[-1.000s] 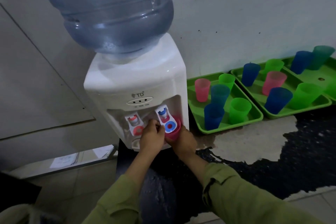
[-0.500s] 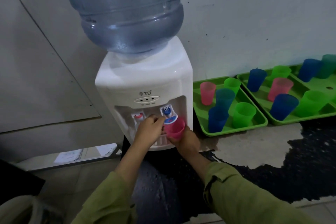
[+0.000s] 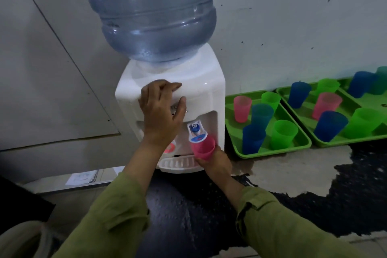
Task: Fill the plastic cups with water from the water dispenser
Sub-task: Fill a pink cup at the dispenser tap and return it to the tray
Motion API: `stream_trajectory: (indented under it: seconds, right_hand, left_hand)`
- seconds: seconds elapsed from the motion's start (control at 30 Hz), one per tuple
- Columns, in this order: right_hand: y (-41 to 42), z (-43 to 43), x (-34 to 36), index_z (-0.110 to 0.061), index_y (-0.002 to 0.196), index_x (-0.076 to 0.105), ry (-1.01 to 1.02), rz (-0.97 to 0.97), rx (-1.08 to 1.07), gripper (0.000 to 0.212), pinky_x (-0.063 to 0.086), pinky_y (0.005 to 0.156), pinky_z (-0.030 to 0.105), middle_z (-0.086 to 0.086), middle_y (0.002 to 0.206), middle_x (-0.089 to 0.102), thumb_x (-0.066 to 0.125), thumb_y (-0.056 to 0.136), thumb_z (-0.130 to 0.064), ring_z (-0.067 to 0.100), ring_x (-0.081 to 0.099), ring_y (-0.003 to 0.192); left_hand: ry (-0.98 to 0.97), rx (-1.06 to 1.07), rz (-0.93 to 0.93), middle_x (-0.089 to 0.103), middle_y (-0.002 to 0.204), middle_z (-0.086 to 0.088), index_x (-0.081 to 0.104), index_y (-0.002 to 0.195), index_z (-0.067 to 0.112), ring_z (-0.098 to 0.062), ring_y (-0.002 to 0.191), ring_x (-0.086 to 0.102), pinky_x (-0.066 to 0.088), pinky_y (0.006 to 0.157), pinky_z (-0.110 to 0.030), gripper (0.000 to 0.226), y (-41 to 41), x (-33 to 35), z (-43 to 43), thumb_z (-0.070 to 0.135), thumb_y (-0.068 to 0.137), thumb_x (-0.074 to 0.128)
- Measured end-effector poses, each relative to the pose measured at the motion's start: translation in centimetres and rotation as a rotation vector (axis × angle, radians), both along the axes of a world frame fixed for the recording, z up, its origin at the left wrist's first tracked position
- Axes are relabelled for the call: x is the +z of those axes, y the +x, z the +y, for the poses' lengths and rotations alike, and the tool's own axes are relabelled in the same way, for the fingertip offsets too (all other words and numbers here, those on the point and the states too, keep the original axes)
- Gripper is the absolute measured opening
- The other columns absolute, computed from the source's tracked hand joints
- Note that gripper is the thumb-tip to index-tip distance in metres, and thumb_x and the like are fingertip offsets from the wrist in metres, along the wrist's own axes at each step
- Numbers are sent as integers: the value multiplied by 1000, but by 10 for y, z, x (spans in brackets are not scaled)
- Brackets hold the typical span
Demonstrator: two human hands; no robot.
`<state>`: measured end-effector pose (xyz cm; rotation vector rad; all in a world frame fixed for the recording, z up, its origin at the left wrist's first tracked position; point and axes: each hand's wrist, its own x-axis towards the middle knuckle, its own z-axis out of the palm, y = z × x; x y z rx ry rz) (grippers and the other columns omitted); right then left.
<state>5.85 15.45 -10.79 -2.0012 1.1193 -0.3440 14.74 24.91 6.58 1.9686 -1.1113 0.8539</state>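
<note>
A white water dispenser [image 3: 201, 90] with a big blue bottle [image 3: 152, 12] on top stands on a dark counter. My right hand [image 3: 215, 160] grips a pink cup [image 3: 203, 147] from below and holds it tilted under the blue tap [image 3: 196, 132]. My left hand [image 3: 162, 111] is raised in front of the dispenser's face with relaxed fingers, touching nothing that I can see. It hides most of the red tap [image 3: 170, 147]. The white drip tray [image 3: 180, 163] lies just below the cup.
Two green trays [image 3: 272, 152] [image 3: 335, 142] sit to the right against the wall, holding several pink, blue, teal and green cups. The counter [image 3: 356, 184] is black with worn pale patches. A grey panel fills the left side.
My left hand has let go of the blue tap and risen in front of the dispenser. The pink cup stays under the tap in my right hand. The camera moved closer.
</note>
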Motion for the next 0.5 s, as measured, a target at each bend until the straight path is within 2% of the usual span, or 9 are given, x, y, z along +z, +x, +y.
stream_trajectory:
  seconds: [0.17,0.3,0.5]
  right_hand:
    - [2,-1,-2,-14,120,51,-5,9,-4,74,49,78,31,7,114,65,77,64,-54,26,63,103]
    - [3,-1,-4,-15,122,49,-17,10,1,75,48,79,31,6,116,64,76,64,-55,26,62,104]
    - [2,-2,-7,-19,123,50,-52,39,4,73,49,79,31,4,115,64,75,65,-55,25,62,105]
  left_hand:
    - [82,-13,-6,53,127,-7,57,124,16,-21,122,41,21,109,-38,39,16,-7,-6,33,89,53]
    - [108,24,-87,51,131,-10,54,126,15,-30,123,43,21,109,-44,41,21,-17,-8,34,91,51]
    - [96,42,-121,52,131,-11,55,126,13,-31,122,43,22,108,-46,41,23,-21,-11,35,92,49]
